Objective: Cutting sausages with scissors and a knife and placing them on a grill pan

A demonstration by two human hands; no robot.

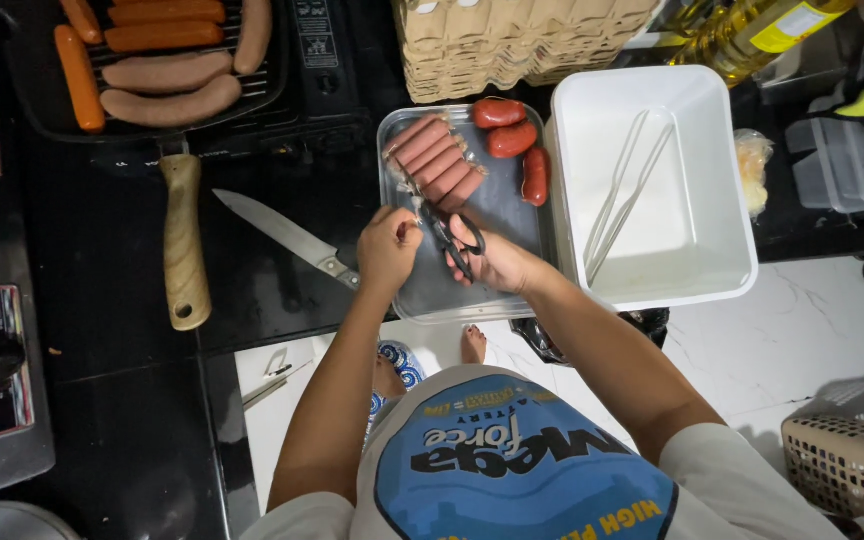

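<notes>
Over a metal tray (497,205), my right hand (497,262) grips black-handled scissors (449,238) whose blades point at a clear plastic pack of pink sausages (437,160). My left hand (388,246) pinches the near edge of that pack. Three loose red sausages (512,140) lie at the tray's far right.
A grill pan (147,65) with a wooden handle holds several sausages at the far left. A kitchen knife (287,238) lies on the black counter. A white tub (652,180) with metal tongs stands to the right. Egg cartons (512,40) and an oil bottle (752,30) are behind.
</notes>
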